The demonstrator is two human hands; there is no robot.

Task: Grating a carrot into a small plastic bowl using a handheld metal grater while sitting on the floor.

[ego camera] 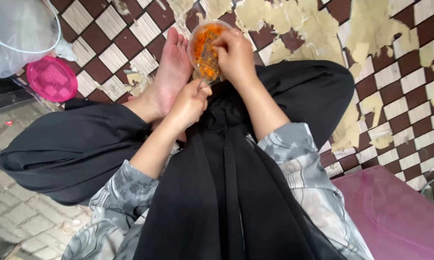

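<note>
Head view, person seated cross-legged on the checkered floor (400, 72): a clear plastic tub (208, 45) of orange shredded food, the landmark here, sits just beyond the knees, beside a bare foot (171, 72). Right hand (235, 55), at the tub's right rim, grip closed on what looks like a utensil dug into the food; left hand (190, 103), just below the tub, grip pinched shut on a thin handle-like item, exact object unclear. Risk (est.): the tub looks light w/ nothing bracing it, so a firm stir could tip it & spill food onto the floor or black garment (217, 192); pink lid (52, 78) lies well left of the tub.
</note>
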